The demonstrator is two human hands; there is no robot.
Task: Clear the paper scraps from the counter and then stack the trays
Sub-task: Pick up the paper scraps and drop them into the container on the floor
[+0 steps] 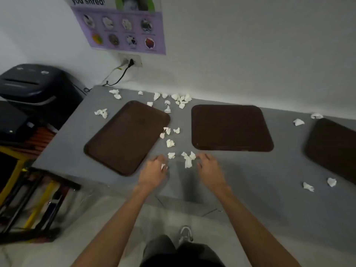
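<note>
The left hand [154, 169] is low over the grey counter [250, 180], its fingers pinching a small white paper scrap [164, 166]. The right hand [209, 167] has loosely bent fingers holding nothing, its fingertips just beside a crumpled white scrap cluster [187, 160]. More loose scraps [170, 143] trail away between the left brown plastic tray [125, 137] and the middle brown tray [231, 128]. A third brown tray [333, 149] lies far right. Further scraps [180, 99] lie along the wall, and a black shredder [36, 87] stands off the counter's left end.
</note>
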